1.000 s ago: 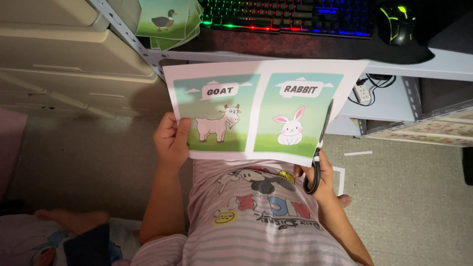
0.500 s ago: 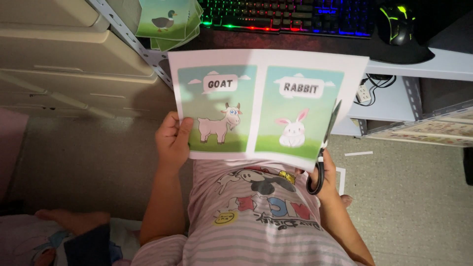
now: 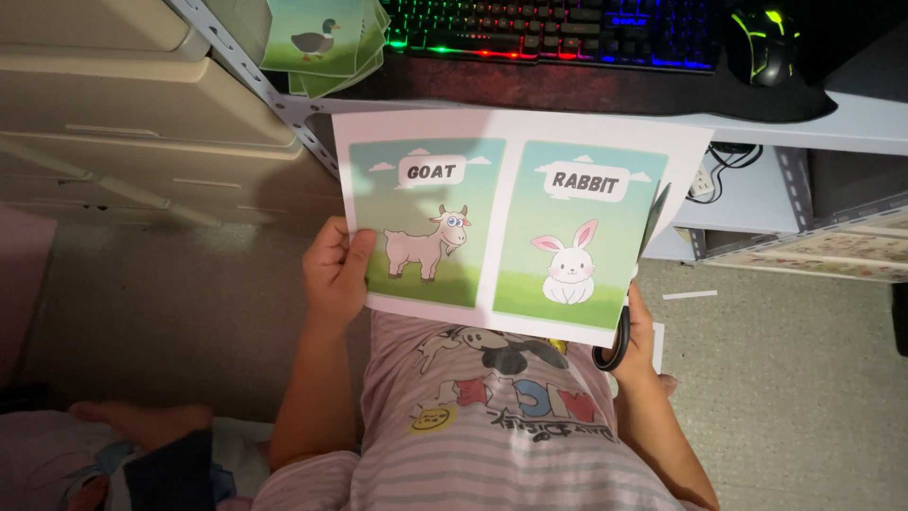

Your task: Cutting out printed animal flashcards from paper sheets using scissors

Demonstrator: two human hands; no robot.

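**Sheet Held in Both Hands, Scissors Entering at the Right Edge**

You are holding a printed sheet [image 3: 515, 222] in front of your chest, below the front edge of the bench [image 3: 851, 118]. The sheet is lying landscape: its long axis is running left to right, tilted slightly so that the right end is sitting lower than the left at the bottom edge. The printed face is pointing up toward your head, with the top of the artwork pointing away from you, toward the bench.

The sheet is carrying two picture panels side by side: a goat panel [image 3: 423, 222] on the left and a rabbit panel [image 3: 577, 232] on the right.

Your left hand [image 3: 333, 274] is clamping the lower left corner of the sheet, thumb on the printed face beside the goat and fingers behind the paper.

Your right hand [image 3: 636, 331] is closing around the black handle loops of a pair of scissors [image 3: 632, 289], just under the lower right corner of the sheet. The scissors are pointing up and away from you, their long axis running nearly along the right margin of the rabbit panel. The blades are overlapping the paper edge; you cannot tell how wide they are standing.

On the bench, a backlit keyboard [image 3: 558, 28] and a black mouse [image 3: 771, 43] are sitting well apart from the sheet. A duck card [image 3: 317, 38] is resting at the upper left.
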